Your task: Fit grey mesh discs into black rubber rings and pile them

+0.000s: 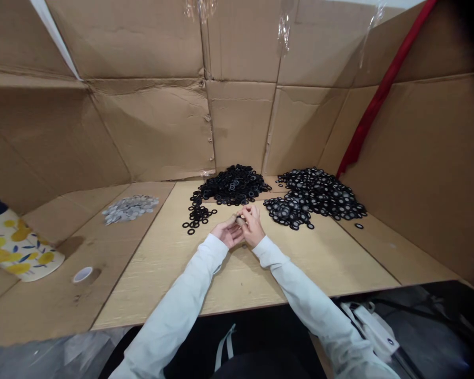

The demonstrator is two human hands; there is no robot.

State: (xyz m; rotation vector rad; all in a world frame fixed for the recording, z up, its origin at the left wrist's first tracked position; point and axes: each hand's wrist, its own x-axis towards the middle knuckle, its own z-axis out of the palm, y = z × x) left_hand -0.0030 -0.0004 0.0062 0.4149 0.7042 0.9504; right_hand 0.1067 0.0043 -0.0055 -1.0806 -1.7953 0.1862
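My left hand (229, 232) and my right hand (252, 225) meet over the middle of the board (256, 273). Both sets of fingers close around one small black ring (239, 218), partly covered by the fingertips. Just behind them rises a heap of plain black rings (237, 184), with a looser group (198, 215) trailing to the left. To the right of my hands lies a spread of black rings with pale centres (288, 210), which joins a larger heap (324, 192) behind it.
Small pale discs (130, 208) form a pile on the left. A white round item (82, 274) and a patterned container (19, 245) stand at far left. Cardboard walls (154, 126) enclose the back and sides. A red strip (379, 100) hangs on the right.
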